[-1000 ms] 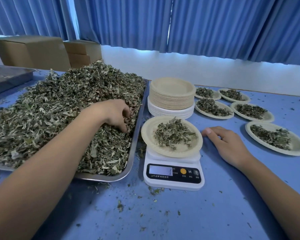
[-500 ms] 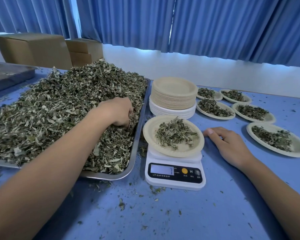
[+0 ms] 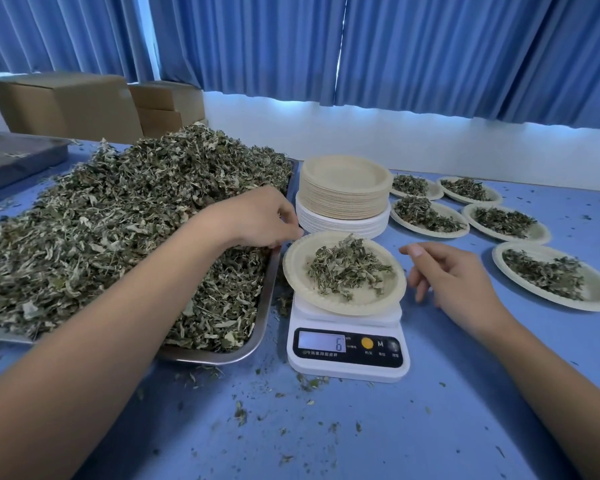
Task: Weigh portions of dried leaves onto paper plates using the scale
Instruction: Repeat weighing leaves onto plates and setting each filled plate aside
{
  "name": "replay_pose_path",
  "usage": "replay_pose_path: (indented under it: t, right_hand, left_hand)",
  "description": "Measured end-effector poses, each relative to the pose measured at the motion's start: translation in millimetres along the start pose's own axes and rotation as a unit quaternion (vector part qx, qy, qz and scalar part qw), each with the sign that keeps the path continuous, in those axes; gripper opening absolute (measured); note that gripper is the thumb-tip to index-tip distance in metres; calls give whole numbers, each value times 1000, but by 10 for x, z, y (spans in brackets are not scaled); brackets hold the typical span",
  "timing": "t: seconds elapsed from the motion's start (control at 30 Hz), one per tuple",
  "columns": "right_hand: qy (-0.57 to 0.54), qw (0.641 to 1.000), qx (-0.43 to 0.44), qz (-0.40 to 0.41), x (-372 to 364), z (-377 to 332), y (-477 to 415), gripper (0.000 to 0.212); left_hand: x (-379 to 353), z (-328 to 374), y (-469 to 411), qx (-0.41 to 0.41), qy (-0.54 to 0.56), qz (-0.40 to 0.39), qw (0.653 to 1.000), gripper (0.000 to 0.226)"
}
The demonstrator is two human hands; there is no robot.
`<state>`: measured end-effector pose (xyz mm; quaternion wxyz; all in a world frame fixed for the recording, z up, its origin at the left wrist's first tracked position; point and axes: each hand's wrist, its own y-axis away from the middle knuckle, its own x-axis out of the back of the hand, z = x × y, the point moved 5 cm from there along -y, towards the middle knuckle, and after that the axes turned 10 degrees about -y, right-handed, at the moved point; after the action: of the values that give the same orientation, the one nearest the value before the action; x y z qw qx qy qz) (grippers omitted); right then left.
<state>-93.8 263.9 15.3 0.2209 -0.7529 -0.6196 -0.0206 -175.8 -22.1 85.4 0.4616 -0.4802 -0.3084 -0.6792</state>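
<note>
Watching from my remote seat, I see the left hand (image 3: pixel 257 220) poised over the right edge of the shallow steel tray (image 3: pixel 262 317), which is heaped with loose grey-green dried leaves (image 3: pixel 118 220). Its fingers are curled downward, the tips close to the left rim of the round beige paper plate (image 3: pixel 291 271); I cannot tell whether they pinch any leaves. That plate sits on the white digital kitchen scale (image 3: pixel 347 372) and carries a small pile of leaves (image 3: pixel 347 268); the display shows a 6. The right hand (image 3: pixel 454 275) hangs just beside the plate's right rim, fingers loosely apart and holding nothing. Behind the scale stands a tall stack of empty paper plates (image 3: pixel 343 192). To its right, five filled plates (image 3: pixel 499 261) lie on the blue table (image 3: pixel 361 438), which is littered with leaf crumbs.
</note>
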Motion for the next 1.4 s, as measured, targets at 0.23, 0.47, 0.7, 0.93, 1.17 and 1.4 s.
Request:
replay_pose_path:
  t: [0.23, 0.47, 0.7, 0.93, 1.17, 1.4]
  right_hand:
    - [-36, 999, -28, -19, -138, 14, 37, 12]
    - [-31, 997, -54, 50, 55, 80, 6, 24]
    - [-14, 994, -70, 79, 147, 125, -24, 28]
    - [-5, 995, -68, 77, 157, 142, -17, 27]
    - [-6, 995, -66, 72, 163, 184, -36, 27]
    - [-3, 996, -63, 64, 173, 209, -38, 28]
  left_hand:
    - [-139, 142, 13, -5, -10, -6, 1000, 16]
    - [216, -191, 24, 84, -126, 89, 984, 13]
    - [-92, -424, 80, 133, -184, -115, 967, 81]
    - [218, -355, 96, 142, -181, -2, 973, 57]
    - [392, -244, 150, 121, -159, 49, 979, 35]
    - [190, 199, 111, -36, 43, 23, 998, 27]
